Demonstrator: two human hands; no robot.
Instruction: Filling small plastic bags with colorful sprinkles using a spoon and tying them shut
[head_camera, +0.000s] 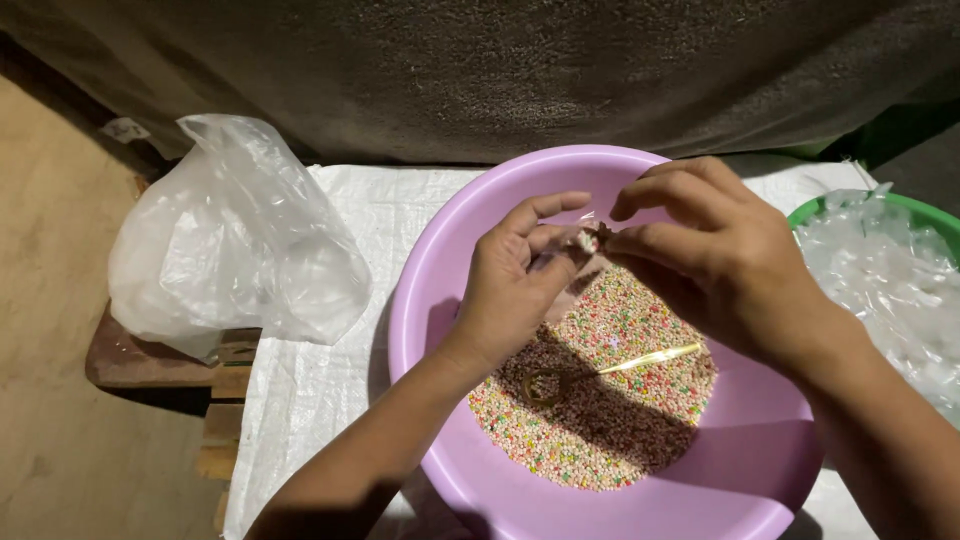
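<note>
White woven sheeting (330, 330) covers the table, under a lilac basin (440, 290) holding multicoloured sugar beads (620, 400) and a gold spoon (620, 368). Above the beads, the left hand (510, 290) and right hand (720, 260) meet, fingertips pinched together on a tiny clear packet (588, 238). A crumpled plastic bag (235, 235) sits left; a green tub (925, 215) of clear packets stands right.

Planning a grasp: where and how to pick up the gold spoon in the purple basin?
Judging by its pose, take the gold spoon by its handle tip at upper right, from above. The handle lies flat on the coloured beads, clear of both hands, while its bowl sits in the beads under the left hand.
</note>
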